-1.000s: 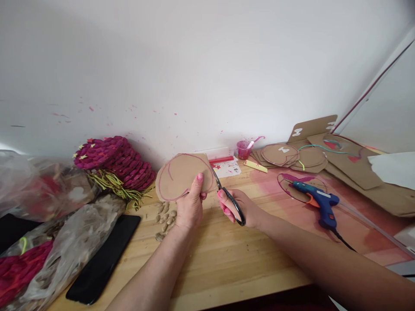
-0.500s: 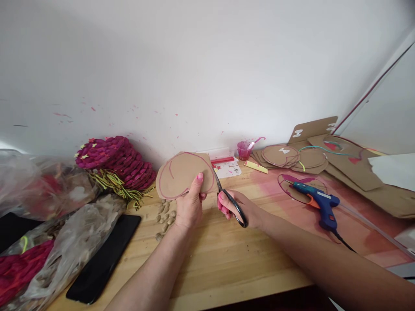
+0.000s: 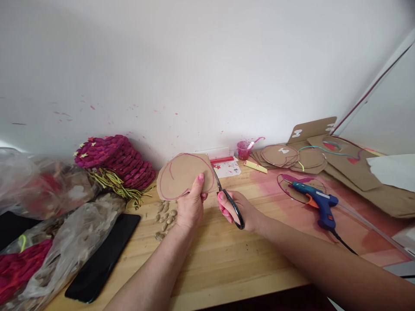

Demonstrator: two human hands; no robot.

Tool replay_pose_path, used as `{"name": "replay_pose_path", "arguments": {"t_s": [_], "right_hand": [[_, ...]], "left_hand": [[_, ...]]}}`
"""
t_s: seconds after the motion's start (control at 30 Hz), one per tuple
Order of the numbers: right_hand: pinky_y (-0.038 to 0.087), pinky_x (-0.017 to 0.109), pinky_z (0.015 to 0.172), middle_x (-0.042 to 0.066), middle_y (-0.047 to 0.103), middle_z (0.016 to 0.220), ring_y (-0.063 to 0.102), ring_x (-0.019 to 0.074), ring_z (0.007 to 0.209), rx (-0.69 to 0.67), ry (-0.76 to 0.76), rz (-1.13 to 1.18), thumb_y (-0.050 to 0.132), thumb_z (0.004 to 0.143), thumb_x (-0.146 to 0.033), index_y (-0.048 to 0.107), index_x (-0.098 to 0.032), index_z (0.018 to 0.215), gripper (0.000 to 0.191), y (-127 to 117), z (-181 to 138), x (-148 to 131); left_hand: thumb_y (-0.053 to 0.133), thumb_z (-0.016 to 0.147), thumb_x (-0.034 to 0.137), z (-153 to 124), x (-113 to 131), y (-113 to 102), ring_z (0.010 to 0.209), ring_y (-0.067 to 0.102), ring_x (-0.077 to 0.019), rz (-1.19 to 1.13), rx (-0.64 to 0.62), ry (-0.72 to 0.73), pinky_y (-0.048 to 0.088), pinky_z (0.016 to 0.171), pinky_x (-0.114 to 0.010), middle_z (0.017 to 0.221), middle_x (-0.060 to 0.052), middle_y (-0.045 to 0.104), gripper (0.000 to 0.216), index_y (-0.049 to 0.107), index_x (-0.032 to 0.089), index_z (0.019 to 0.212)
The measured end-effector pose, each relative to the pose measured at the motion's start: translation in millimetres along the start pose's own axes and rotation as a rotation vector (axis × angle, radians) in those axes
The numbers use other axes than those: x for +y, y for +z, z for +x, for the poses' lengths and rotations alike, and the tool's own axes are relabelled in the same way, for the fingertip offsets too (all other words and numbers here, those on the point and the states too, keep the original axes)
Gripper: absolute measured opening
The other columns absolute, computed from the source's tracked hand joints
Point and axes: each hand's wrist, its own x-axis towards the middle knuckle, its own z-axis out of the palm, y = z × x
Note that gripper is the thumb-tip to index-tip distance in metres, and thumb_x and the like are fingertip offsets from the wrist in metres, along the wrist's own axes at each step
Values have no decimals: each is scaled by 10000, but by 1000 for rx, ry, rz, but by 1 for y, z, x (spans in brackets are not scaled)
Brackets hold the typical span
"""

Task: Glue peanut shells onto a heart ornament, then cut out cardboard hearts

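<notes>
On my feed, the left hand [image 3: 190,206] pinched the cardboard piece [image 3: 184,172] mid-tabletop [image 3: 223,259], raised, long axis left-right. The right hand [image 3: 241,209] gripped black-handled scissors [image 3: 231,200], blades pointing toward the back edge, angled left, at the cardboard's right side. Left forearm partly blocked my view of peanut-like bits [image 3: 165,226]. Black slab [image 3: 105,257] lay near front-left corner; glue gun [image 3: 326,209] sat toward right edge, cup [image 3: 244,151] by back edge.

Soft light shades the wall [image 3: 201,77] faintly, and wide-angle distortion stretches the edges
</notes>
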Motion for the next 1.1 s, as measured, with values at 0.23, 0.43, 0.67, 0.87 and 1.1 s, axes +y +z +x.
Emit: {"name": "replay_pose_path", "arguments": {"t_s": [0.23,0.43,0.67,0.87,1.1], "right_hand": [[247,250,475,-67,385,561,355,80,470,36,1,2,510,865,-814,397,-219,688,632,0,-1,0],[231,259,480,-60,351,549,320,88,486,75,-6,-64,501,844,-839,365,-226,654,656,1,-3,-6],[238,265,476,-45,355,545,328,101,494,93,1,-130,488,851,-831,340,-234,642,650,1,-4,-10],[243,263,469,-35,365,551,339,108,502,129,-6,-168,485,833,-852,337,-235,643,663,3,-4,-10],[254,269,468,-33,381,549,354,113,496,135,7,-209,488,843,-843,344,-237,672,647,2,-3,-6]], "left_hand": [[951,583,396,-1,1,1,578,489,-34,-1,4,-3,326,456,-154,881,17,671,566,722,186,1056],[959,552,400,-1,2,2,568,501,-35,4,31,-14,342,456,-165,881,29,692,594,724,191,1055],[960,560,376,-2,3,3,573,509,-29,-23,28,-32,341,453,-153,895,34,691,588,724,200,1068],[970,532,360,-1,4,3,588,532,-40,-41,34,-46,339,450,-159,876,35,695,593,729,201,1050],[957,565,374,-3,4,2,614,531,-46,-16,35,-51,359,463,-152,934,9,694,560,733,184,1042]]}}
